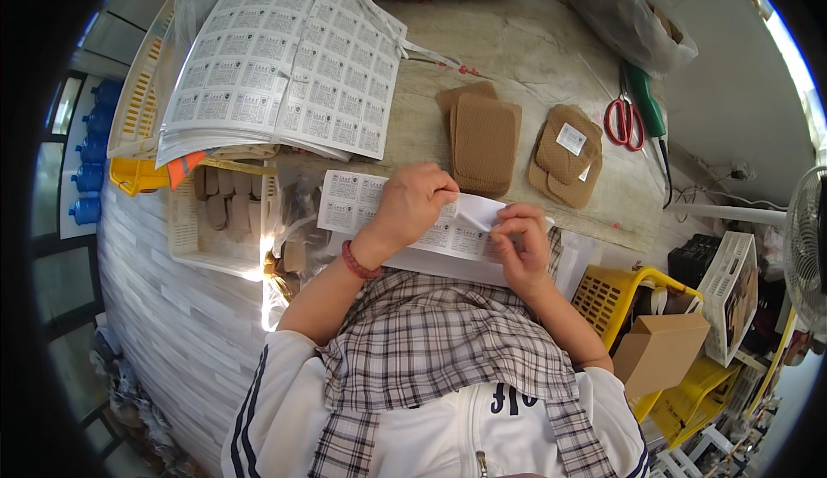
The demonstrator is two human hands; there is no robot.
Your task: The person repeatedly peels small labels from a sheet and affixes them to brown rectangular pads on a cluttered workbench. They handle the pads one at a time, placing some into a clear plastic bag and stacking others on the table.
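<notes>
A strip of printed white label sheet lies in front of me at the table's near edge. My left hand, with a red bead bracelet on its wrist, rests over the strip, thumb and fingers pinched at its upper edge. Closed on the strip's right end is my right hand, fingertips together. Between the hands, a narrow white piece of the sheet curls up; whether it is a label or backing I cannot tell. Just beyond are a stack of brown textured pads and a smaller pad pile bearing white labels.
A large pile of label sheets, tied with white ribbon, covers the table's left side. Red-handled scissors and a green-handled corded tool lie right. Baskets flank me: a cream one and a yellow one beside a fan.
</notes>
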